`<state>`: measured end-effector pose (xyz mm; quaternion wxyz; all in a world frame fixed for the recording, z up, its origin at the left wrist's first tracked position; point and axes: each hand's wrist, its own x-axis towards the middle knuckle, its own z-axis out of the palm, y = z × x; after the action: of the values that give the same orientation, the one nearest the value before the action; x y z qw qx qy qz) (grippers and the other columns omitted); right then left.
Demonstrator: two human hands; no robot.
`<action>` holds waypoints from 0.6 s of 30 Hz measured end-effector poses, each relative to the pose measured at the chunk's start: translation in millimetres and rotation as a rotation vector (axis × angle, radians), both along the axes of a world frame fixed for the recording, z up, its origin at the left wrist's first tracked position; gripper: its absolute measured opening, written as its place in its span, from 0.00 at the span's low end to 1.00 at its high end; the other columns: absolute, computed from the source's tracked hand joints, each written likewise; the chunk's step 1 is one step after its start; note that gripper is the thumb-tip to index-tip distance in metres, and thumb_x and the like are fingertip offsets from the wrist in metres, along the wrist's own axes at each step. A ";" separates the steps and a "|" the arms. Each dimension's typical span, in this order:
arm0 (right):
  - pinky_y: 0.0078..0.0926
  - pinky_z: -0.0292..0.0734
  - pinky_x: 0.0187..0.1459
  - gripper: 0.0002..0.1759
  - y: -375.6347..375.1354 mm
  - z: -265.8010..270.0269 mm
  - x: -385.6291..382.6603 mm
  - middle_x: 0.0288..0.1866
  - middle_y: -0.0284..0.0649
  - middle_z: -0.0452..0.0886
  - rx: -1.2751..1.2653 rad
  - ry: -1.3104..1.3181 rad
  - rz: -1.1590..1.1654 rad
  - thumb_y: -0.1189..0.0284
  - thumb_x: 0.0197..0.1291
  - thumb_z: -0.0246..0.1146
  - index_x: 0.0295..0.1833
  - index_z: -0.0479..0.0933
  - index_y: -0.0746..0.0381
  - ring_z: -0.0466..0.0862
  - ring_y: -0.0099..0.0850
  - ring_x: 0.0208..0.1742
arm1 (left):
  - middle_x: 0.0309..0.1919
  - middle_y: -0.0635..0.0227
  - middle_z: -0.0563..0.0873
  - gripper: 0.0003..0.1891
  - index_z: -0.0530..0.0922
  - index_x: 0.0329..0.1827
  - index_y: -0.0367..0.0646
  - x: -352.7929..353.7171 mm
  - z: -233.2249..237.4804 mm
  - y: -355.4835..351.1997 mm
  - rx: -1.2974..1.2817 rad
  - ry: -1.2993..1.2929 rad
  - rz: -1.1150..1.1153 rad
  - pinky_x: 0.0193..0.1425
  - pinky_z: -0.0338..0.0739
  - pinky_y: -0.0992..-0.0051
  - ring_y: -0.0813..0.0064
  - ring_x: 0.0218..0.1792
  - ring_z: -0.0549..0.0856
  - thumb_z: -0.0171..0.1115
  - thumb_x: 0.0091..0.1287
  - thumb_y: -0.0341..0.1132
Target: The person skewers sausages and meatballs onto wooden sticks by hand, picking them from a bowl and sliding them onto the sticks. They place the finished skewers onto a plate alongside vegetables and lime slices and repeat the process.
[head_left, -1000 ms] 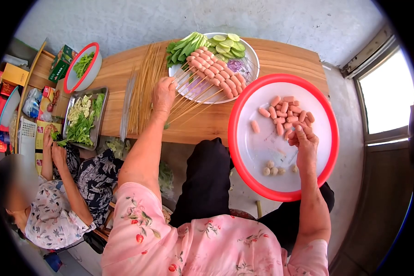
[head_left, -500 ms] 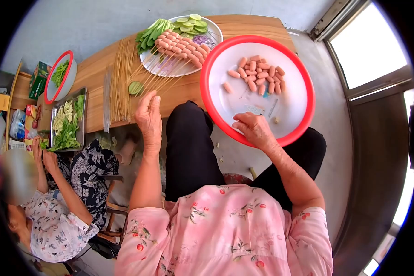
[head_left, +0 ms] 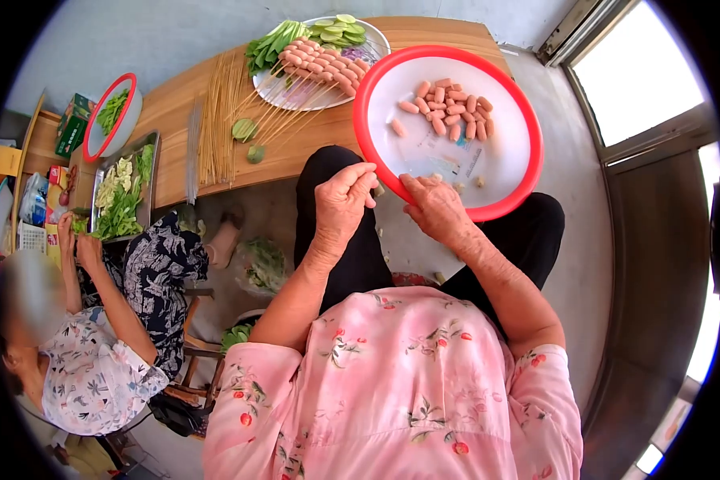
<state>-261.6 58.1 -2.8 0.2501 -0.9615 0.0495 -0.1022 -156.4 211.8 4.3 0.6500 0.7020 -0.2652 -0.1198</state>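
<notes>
A white basin with a red rim [head_left: 363, 132] is tilted over my right knee and the table's edge. Short pink sausages [head_left: 454, 112] lie loose at its far side. My right hand [head_left: 438, 206] is closed over the near rim, thumb outside and fingers inside. Just left of the rim my left hand [head_left: 342, 206] pinches thumb and fingertips together. Whatever is between those fingertips, if anything, is too small to make out. Skewered sausages [head_left: 320, 64] rest on a white plate [head_left: 382, 40] with sliced green rounds [head_left: 338, 32] and leafy greens [head_left: 270, 48].
Bamboo skewers [head_left: 220, 120] and thin metal skewers [head_left: 193, 152] lie on the wooden table [head_left: 164, 120]. Two green slices [head_left: 245, 130] sit near its edge. At left, a person [head_left: 104, 360] handles greens by a metal tray [head_left: 148, 200]. Another red-rimmed basin [head_left: 132, 120] stands behind.
My left hand has come right, from the skewers at the table to beside the basin. My right hand has shifted from inside the basin onto its near rim. The view has shifted slightly.
</notes>
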 end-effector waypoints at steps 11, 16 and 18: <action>0.34 0.69 0.47 0.21 -20.5 2.6 -30.9 0.37 0.42 0.81 -0.070 -0.008 0.100 0.85 0.47 0.56 0.51 0.72 0.66 0.78 0.40 0.42 | 0.28 0.70 0.85 0.09 0.81 0.47 0.37 1.3 -7.5 -8.9 0.005 -0.022 0.017 0.21 0.70 0.87 0.87 0.21 0.79 0.60 0.67 0.29; 0.35 0.67 0.51 0.22 -56.8 8.7 -60.1 0.37 0.38 0.81 -0.104 -0.040 0.125 0.85 0.43 0.57 0.48 0.75 0.63 0.77 0.38 0.45 | 0.36 0.66 0.85 0.10 0.80 0.49 0.36 -1.0 -13.5 -23.5 0.030 -0.228 0.038 0.25 0.74 0.85 0.85 0.22 0.79 0.60 0.65 0.26; 0.34 0.66 0.53 0.21 -76.1 10.4 -70.3 0.37 0.37 0.81 -0.116 -0.022 0.116 0.86 0.41 0.58 0.46 0.76 0.62 0.77 0.38 0.46 | 0.40 0.63 0.84 0.11 0.79 0.50 0.37 -1.4 -11.6 -26.6 0.086 -0.290 0.025 0.28 0.77 0.82 0.80 0.26 0.81 0.59 0.65 0.25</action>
<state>-331.9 -18.0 7.6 0.2000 -0.9745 -0.0149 -0.1009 -157.8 185.2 -7.3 0.5759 0.7423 -0.3419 -0.0202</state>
